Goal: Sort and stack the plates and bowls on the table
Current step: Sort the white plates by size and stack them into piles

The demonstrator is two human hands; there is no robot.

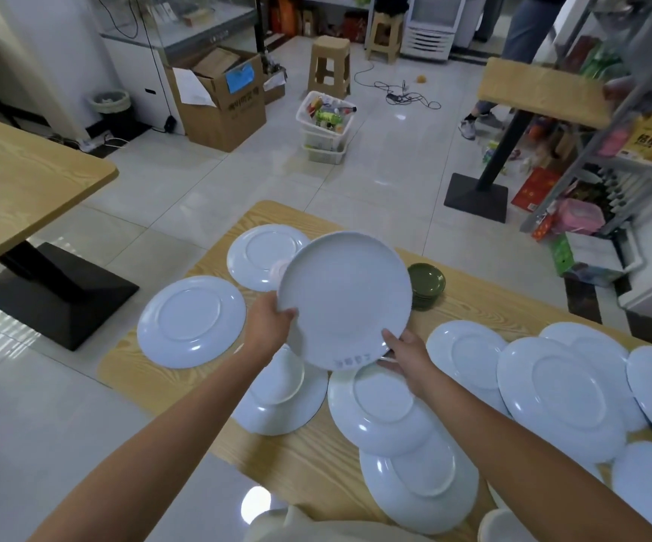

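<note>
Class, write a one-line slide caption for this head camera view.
Both hands, left and right, lift a white plate above scattered plates on a wooden table.

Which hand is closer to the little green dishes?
Right. The right hand grips the held plate's near edge, just below the green dishes. The left hand holds the plate's opposite, left side, farther away.

Both forearms bare to the elbow, no sleeves in view; left hand (273, 320) and right hand (408, 354) bare, no gloves, rings or watch visible. A pale cream garment (316, 528) shows at the bottom edge, softly folded; cut unclear.
</note>
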